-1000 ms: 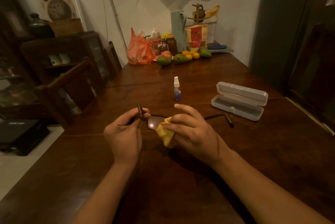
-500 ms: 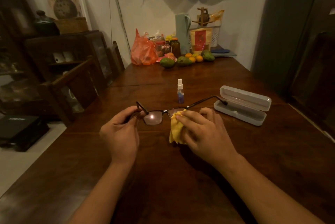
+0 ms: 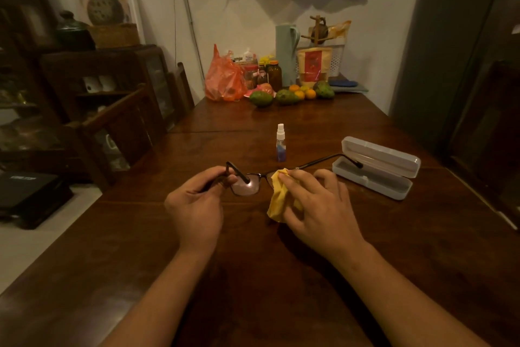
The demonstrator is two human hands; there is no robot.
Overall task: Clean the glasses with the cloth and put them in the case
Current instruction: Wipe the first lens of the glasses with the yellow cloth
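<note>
Dark-framed glasses [image 3: 247, 184] hang just above the wooden table [image 3: 281, 276], held between both hands. My left hand [image 3: 197, 203] pinches the frame at its left hinge, with that temple folded across the left lens. My right hand [image 3: 320, 206] presses a yellow cloth [image 3: 277, 197] over the right lens, which is hidden by cloth and fingers. The right temple sticks out toward the clear plastic case [image 3: 374, 168], which lies open and empty on the table to the right.
A small spray bottle [image 3: 280, 142] with blue liquid stands behind the glasses. Fruit [image 3: 287, 96], jars, an orange bag [image 3: 223, 79] and a jug crowd the table's far end. A wooden chair [image 3: 118, 127] stands at the left edge, a cabinet behind it.
The glasses turned from edge-on to face me, both lenses now side by side. The cloth shifted from the left lens to the right lens. The right temple swung up toward the case.
</note>
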